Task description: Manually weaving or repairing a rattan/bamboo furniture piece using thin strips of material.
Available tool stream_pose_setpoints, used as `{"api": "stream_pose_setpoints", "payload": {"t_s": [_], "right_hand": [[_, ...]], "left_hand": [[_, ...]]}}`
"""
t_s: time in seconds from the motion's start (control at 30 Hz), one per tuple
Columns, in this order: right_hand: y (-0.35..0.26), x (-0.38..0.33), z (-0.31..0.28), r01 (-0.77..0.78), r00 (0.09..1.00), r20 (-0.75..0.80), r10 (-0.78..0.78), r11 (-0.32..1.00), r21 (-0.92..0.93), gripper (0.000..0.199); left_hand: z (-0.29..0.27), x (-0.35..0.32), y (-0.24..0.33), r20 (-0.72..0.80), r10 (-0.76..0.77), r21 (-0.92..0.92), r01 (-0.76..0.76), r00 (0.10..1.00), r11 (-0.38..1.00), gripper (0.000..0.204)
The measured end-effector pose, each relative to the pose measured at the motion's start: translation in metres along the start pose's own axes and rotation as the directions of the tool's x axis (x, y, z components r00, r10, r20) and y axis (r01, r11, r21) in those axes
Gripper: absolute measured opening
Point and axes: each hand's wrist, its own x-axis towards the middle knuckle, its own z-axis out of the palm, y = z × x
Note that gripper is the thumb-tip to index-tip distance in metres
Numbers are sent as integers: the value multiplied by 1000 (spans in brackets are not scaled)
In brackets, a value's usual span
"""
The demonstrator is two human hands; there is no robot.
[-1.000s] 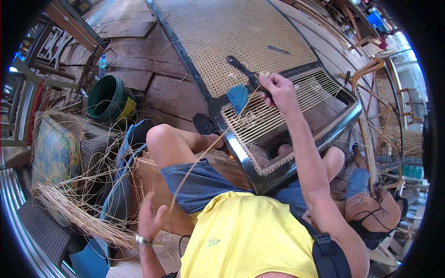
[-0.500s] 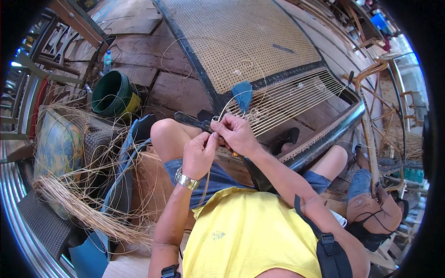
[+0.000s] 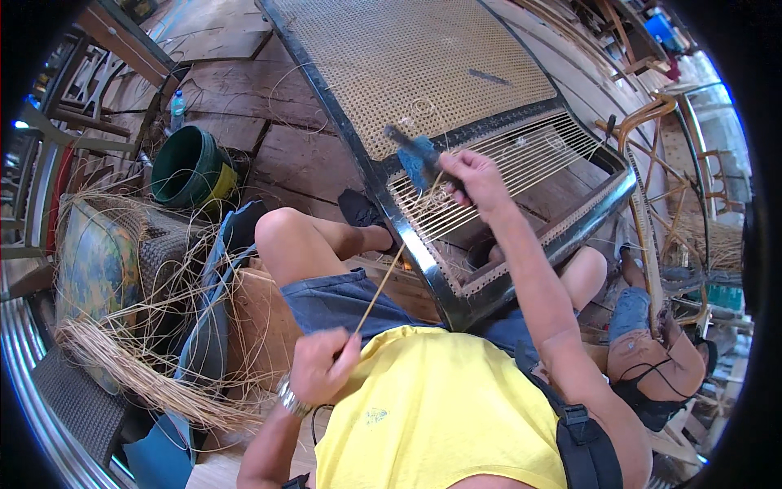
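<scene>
One pale-tan cane strand [image 3: 380,291] slants from the left hand [image 3: 324,363], fingers curled tight around it, toward the right hand [image 3: 477,179], closed around one dark bar-shaped tool [image 3: 413,145] above one black-framed woven cane panel [image 3: 415,61]; the strand looks thin, straight.

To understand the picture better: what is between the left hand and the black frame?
In the head view, a thin cane strip runs from the left hand toward the black frame, passing over the blue shorts.
</scene>
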Motion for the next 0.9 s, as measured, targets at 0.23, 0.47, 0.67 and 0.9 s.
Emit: {"api": "stream_pose_setpoints", "payload": {"t_s": [0.23,0.47,0.67,0.9], "right_hand": [[-1,-16,22,114,992,55,-112,993,-34,27],[46,-45,99,260,965,72,-250,947,-189,32],[37,-46,93,56,984,166,-56,998,5,26],[-2,20,-14,37,996,-83,-26,991,129,25]], "left_hand": [[-55,-41,-13,-64,-168,127,175,984,976,26],[-8,68,-1,67,-455,-744,349,888,570,46],[32,79,-1,-298,-204,-231,137,933,963,37],[-26,-51,-44,-88,-320,28,324,943,946,35]]}}
